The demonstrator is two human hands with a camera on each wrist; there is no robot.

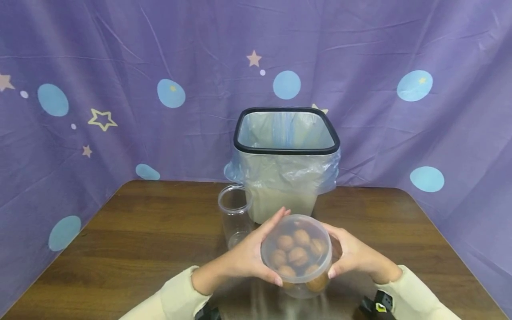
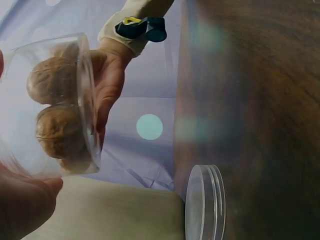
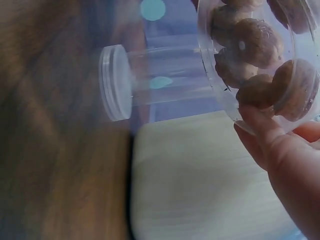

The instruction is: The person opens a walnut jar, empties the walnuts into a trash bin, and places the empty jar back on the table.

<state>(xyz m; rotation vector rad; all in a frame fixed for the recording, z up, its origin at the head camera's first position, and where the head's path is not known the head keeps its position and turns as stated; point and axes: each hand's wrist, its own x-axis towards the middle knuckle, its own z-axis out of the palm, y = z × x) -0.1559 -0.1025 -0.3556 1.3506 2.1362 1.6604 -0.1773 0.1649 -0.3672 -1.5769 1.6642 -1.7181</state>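
Observation:
Both hands hold a clear round tub (image 1: 298, 292) with several walnuts (image 1: 298, 256) inside. A hazy, translucent lid (image 1: 276, 234) covers its top, tilted toward the head camera. My left hand (image 1: 250, 253) grips the tub from the left, fingers on the far side and thumb near the front. On the opposite side, my right hand (image 1: 354, 254) grips it, with part of its fingers hidden behind the tub. In the left wrist view the tub (image 2: 15, 115) is above the table, with walnuts (image 2: 61, 131) showing through its wall.
A tall clear jar (image 1: 235, 209) stands upright, uncovered, just behind my left hand. Behind the tub is a cream bin (image 1: 276, 195) with a black rim (image 1: 286, 151) and a bluish plastic liner. The brown table (image 1: 160, 240) meets a purple curtain (image 1: 200, 53) at the back.

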